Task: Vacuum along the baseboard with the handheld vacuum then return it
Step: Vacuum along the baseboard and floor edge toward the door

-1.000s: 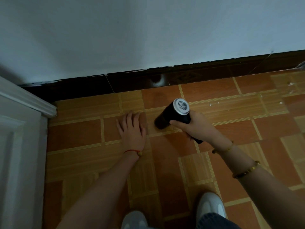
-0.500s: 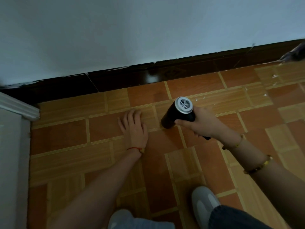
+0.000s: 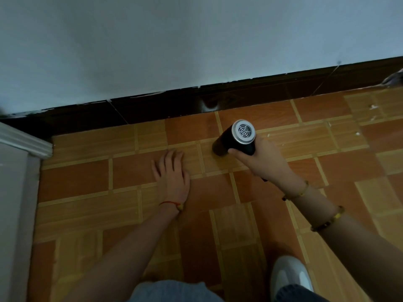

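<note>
1. Handheld vacuum (image 3: 234,139): black cylinder with a silver vented end cap facing up, nozzle end down on or just above the tiled floor (image 3: 250,225), near the dark baseboard (image 3: 250,97) but not touching it.
2. Handling guess: rigid, smooth shell, likely light enough for one hand; could slip, so take it around the body or handle, not the cap.
3. Right hand (image 3: 261,162): grip closed around the vacuum from below and behind, thumb along the barrel, wrist bent, forearm coming in from lower right.
4. Left hand (image 3: 172,173): flat on the floor, fingers straight, holding nothing, bracing.
5. White specks lie on the tiles to the right, still to be vacuumed.
</note>
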Available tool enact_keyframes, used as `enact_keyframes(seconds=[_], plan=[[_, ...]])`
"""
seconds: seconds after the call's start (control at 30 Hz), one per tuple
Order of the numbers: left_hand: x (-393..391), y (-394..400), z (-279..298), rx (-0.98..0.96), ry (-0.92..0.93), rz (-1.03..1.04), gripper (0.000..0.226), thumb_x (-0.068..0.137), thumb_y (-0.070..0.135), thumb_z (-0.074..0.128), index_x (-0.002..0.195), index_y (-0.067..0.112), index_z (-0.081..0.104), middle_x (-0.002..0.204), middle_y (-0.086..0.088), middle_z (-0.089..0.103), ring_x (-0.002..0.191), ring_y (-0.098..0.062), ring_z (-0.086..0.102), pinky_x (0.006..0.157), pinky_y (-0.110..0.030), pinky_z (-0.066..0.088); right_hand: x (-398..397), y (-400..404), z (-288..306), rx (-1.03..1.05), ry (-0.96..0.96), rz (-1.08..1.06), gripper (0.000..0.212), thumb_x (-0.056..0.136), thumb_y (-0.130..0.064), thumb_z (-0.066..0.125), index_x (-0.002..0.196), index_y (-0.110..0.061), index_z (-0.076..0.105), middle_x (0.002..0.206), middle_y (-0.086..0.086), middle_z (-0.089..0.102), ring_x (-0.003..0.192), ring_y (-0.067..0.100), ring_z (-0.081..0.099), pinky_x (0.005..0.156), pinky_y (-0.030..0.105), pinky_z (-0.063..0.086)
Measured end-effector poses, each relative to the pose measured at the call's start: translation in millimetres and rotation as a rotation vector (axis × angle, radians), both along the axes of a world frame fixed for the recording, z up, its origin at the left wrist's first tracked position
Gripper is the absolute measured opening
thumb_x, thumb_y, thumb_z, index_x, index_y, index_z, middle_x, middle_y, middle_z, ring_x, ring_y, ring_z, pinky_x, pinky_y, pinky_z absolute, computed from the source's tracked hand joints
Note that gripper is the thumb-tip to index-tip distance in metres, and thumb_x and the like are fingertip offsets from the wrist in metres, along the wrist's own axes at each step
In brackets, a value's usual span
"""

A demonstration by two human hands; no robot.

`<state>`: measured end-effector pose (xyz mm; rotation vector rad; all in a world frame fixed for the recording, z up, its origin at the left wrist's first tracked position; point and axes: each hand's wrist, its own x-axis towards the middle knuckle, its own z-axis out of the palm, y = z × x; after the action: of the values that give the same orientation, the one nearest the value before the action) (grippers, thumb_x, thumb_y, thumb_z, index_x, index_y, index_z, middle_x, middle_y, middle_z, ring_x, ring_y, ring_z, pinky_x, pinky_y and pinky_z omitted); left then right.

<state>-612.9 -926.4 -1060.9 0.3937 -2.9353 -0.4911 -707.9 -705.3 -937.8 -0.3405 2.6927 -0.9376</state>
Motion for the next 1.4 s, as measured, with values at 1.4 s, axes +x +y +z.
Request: enact_keyframes(seconds=[1.4], plan=[[-35.0, 48.8, 3.2, -0.024, -0.048, 0.172, 0.053, 0.092, 0.029, 0.037, 0.143, 0.016, 0.041, 0.149, -0.012, 0.039, 0.142, -0.033, 0.030, 0.117, -0.061, 0.014, -74.1, -14.3, -28.1, -0.168, 0.059, -0.079, 0.066, 0.084, -0.051, 0.067, 0.137, -0.018, 0.047, 0.117, 0.000, 0.068, 0.104, 0.022, 0.066, 0.087, 0.030, 0.052]])
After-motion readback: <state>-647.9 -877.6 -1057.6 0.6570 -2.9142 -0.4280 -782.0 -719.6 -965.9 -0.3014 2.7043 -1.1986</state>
